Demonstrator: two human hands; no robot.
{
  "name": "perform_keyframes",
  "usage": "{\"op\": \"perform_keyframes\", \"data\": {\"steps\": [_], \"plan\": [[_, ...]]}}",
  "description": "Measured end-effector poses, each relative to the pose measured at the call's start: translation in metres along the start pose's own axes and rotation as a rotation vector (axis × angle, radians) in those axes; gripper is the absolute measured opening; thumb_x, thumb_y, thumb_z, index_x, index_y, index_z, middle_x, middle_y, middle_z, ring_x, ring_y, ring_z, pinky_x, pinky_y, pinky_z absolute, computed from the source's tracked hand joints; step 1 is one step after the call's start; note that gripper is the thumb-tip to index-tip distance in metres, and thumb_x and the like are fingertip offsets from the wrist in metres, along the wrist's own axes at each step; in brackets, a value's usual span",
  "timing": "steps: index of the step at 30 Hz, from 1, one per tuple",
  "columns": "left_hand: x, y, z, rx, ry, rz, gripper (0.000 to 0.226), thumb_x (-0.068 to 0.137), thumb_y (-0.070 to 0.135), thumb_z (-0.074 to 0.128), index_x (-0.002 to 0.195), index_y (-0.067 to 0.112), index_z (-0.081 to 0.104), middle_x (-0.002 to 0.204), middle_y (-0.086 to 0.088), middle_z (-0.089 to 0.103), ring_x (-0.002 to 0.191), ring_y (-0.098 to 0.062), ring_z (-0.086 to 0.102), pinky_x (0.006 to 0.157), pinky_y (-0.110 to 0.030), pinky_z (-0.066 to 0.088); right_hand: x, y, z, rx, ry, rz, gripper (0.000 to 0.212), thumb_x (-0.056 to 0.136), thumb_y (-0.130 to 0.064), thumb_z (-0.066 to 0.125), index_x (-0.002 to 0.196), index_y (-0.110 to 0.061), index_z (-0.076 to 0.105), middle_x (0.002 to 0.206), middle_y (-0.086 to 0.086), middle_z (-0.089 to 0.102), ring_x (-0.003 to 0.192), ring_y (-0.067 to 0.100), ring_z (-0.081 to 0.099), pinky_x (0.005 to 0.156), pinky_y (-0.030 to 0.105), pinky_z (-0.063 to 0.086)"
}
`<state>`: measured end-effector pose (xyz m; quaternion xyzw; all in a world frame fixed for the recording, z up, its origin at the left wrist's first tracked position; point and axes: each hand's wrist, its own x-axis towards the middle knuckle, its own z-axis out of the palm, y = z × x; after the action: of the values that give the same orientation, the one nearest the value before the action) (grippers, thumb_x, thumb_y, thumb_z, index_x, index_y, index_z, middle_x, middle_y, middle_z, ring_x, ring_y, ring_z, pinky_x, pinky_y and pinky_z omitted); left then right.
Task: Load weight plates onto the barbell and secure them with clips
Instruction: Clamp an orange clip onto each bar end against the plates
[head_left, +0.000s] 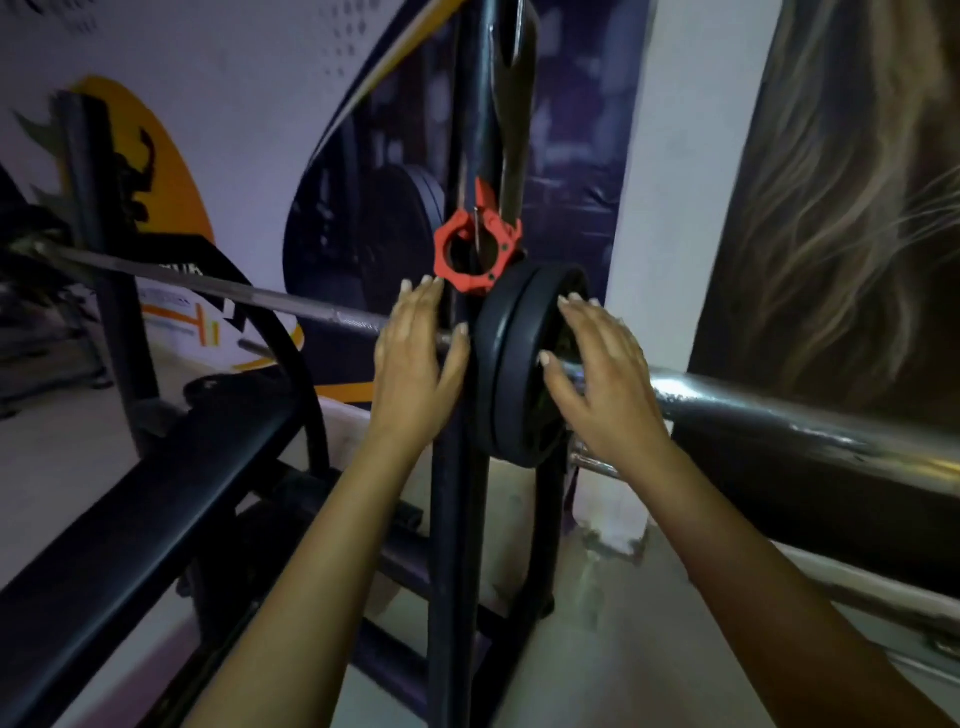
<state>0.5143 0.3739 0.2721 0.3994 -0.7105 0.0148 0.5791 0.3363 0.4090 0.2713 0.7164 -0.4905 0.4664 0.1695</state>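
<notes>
From my remote seat I read the left grip (421, 358) as spread, fingers straight, thumb just beside the inner edge of the two black plates (511, 364). Whether it touches them I cannot tell. The plates sit on the barbell (218, 285) close against the black rack upright (452, 519). The red clip (475, 244) hangs on that upright just above them, not yet on the bar. The right grip (605, 379) is spread too, laid flat on the outer plate face. I judge this is the seating step. I would press evenly with the right palm until both plates sit flush inward, brace with the left, then fetch the clip and close it tight against the outer face on the sleeve (779, 410). To the left lies a dark bench (156, 467), behind it a printed wall banner (234, 130), and below a pale floor (597, 649)
</notes>
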Motion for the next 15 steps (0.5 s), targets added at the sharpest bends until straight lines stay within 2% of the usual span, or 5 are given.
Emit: {"op": "perform_keyframes", "data": {"steps": [3,8,11,15], "plan": [[0.036,-0.009,0.004,0.014,-0.04,0.03,0.046,0.093,0.015,0.047,0.136,0.007,0.036,0.145,-0.012,0.037,0.138,-0.023,0.022,0.11,-0.037,0.021,0.027,0.007,0.002,0.049,-0.024,0.012,0.049,0.093,-0.032,0.037,0.137,-0.01,0.038,0.144,0.011,0.038,0.136,0.026,0.029,0.112,0.048,0.024],[0.069,-0.022,0.015,0.204,-0.176,0.126,0.046,0.084,0.008,0.059,0.129,0.007,0.047,0.137,-0.014,0.047,0.132,-0.029,0.035,0.105,-0.043,0.032,0.039,0.023,0.006,0.079,-0.072,-0.023,0.049,0.095,-0.039,0.031,0.139,-0.018,0.033,0.149,0.004,0.032,0.138,0.019,0.025,0.113,0.045,0.022],[0.079,-0.021,0.018,0.303,-0.231,0.207,0.042,0.079,0.004,0.062,0.12,0.003,0.056,0.126,-0.018,0.057,0.12,-0.036,0.046,0.098,-0.046,0.038,0.039,0.027,0.009,0.105,-0.072,-0.029,0.049,0.095,-0.041,0.03,0.14,-0.021,0.032,0.15,0.003,0.031,0.138,0.017,0.024,0.112,0.045,0.023],[0.088,-0.017,0.015,0.432,-0.265,0.259,0.029,0.079,0.001,0.056,0.107,0.001,0.063,0.106,-0.019,0.065,0.102,-0.039,0.053,0.084,-0.048,0.041,0.038,0.027,0.013,0.139,-0.066,-0.021,0.05,0.095,-0.043,0.029,0.141,-0.023,0.03,0.15,0.001,0.029,0.138,0.014,0.024,0.113,0.04,0.023]]}}
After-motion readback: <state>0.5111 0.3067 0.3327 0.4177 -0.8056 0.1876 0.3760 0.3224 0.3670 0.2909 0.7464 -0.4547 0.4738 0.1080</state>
